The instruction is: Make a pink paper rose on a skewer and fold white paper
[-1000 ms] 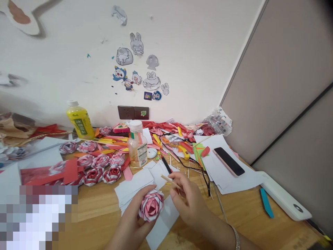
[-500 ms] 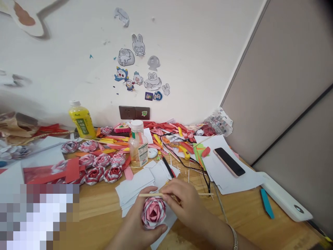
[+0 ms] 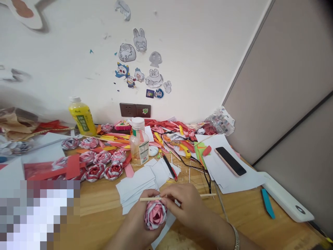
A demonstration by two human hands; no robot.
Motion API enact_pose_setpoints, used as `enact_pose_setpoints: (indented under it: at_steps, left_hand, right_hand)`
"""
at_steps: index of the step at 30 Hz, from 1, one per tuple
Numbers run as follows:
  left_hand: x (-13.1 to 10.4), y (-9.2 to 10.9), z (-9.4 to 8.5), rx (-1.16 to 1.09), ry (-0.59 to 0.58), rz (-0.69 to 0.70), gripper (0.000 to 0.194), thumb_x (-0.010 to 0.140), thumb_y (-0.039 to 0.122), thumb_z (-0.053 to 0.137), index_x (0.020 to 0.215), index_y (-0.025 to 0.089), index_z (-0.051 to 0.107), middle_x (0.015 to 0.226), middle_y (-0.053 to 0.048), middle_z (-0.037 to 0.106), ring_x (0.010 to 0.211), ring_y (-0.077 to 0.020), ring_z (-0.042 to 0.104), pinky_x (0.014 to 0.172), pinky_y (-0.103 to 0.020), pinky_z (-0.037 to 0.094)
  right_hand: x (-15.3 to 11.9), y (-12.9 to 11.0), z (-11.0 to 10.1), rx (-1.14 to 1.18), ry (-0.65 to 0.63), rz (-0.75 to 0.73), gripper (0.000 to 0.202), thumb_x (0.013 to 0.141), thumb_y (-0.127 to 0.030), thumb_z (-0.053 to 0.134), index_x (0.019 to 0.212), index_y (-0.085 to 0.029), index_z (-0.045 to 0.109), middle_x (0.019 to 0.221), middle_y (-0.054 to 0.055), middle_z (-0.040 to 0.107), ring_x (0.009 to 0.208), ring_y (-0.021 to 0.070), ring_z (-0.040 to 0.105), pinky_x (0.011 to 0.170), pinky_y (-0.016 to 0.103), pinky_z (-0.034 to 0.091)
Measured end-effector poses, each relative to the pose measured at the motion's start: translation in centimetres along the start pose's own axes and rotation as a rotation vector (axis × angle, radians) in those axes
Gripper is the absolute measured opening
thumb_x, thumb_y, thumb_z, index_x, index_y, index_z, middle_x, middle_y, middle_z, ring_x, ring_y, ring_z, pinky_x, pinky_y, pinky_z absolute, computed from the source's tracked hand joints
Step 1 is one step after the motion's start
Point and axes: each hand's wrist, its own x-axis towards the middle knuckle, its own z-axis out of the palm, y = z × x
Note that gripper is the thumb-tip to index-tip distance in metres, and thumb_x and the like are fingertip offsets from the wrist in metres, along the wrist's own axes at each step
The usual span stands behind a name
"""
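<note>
A pink, red and white paper rose (image 3: pixel 156 214) faces up in my left hand (image 3: pixel 139 222), whose fingers wrap round its left side and underside. My right hand (image 3: pixel 186 205) pinches a thin wooden stick (image 3: pixel 149 199) at the top edge of the rose. One end of the stick juts out to the left over the petals, and the other shows to the right beyond my hand. White paper slips (image 3: pixel 136 185) lie on the table just behind the rose.
Finished paper roses (image 3: pixel 95 172) sit at the left. Behind my hands stand a clear bottle (image 3: pixel 139 142) and a yellow drink bottle (image 3: pixel 82 118) among coloured strips. At the right lie a phone (image 3: pixel 230 161) on white sheets, a teal cutter (image 3: pixel 267 204) and a long white device (image 3: pixel 286 198).
The rose has tilted a little and shifted slightly right, with more of my left fingers now behind it. My right hand and the stick sit slightly lower in view.
</note>
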Motion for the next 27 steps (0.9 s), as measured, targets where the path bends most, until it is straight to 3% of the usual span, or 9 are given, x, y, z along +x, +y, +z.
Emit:
enact_pose_setpoints:
  at_steps: [7,12,18,24,27]
  left_hand:
    - [-0.1,0.0,0.0,-0.003,0.011,0.025,0.038,0.061,0.01,0.055,0.094,0.024,0.043,0.084,0.0,0.061,0.074,-0.0179,0.064,0.062,-0.026,0.052]
    - [-0.3,0.0,0.2,-0.049,0.049,-0.067,0.042,0.06,0.014,0.058,0.097,0.023,0.041,0.08,0.0,0.062,0.07,-0.0182,0.063,0.059,-0.026,0.052]
    - [-0.4,0.5,0.8,-0.21,0.232,-0.178,0.037,0.059,0.02,0.061,0.091,0.023,0.045,0.073,0.002,0.061,0.061,-0.0158,0.059,0.054,-0.023,0.049]
    - [-0.2,1.4,0.5,-0.278,0.176,-0.191,0.026,0.064,0.023,0.059,0.089,0.022,0.053,0.083,-0.002,0.065,0.075,-0.0184,0.061,0.066,-0.025,0.05]
    - [-0.3,1.2,0.5,-0.268,0.205,-0.186,0.029,0.066,0.025,0.059,0.094,0.023,0.053,0.088,-0.003,0.065,0.08,-0.02,0.061,0.071,-0.027,0.05]
  right_hand:
    - [-0.2,0.1,-0.1,-0.296,0.02,-0.198,0.023,0.091,-0.026,0.036,0.088,-0.019,0.058,0.068,0.0,0.061,0.057,0.012,0.051,0.052,0.025,0.029]
    - [0.0,-0.1,-0.2,-0.5,0.05,-0.278,0.026,0.089,-0.023,0.034,0.081,-0.021,0.059,0.057,0.0,0.054,0.047,0.0127,0.041,0.045,0.027,0.019]
    - [0.3,-0.1,-0.2,-0.475,0.049,-0.246,0.03,0.091,-0.024,0.03,0.079,-0.019,0.057,0.057,0.0,0.054,0.047,0.0121,0.043,0.044,0.026,0.021]
    - [0.2,0.3,0.3,-0.426,0.025,-0.164,0.029,0.093,-0.026,0.028,0.087,-0.017,0.054,0.063,0.001,0.06,0.052,0.013,0.051,0.046,0.026,0.025]
    - [0.1,0.4,0.8,-0.386,0.039,-0.089,0.03,0.094,-0.027,0.025,0.089,-0.018,0.053,0.064,0.0,0.061,0.054,0.0122,0.054,0.047,0.025,0.028]
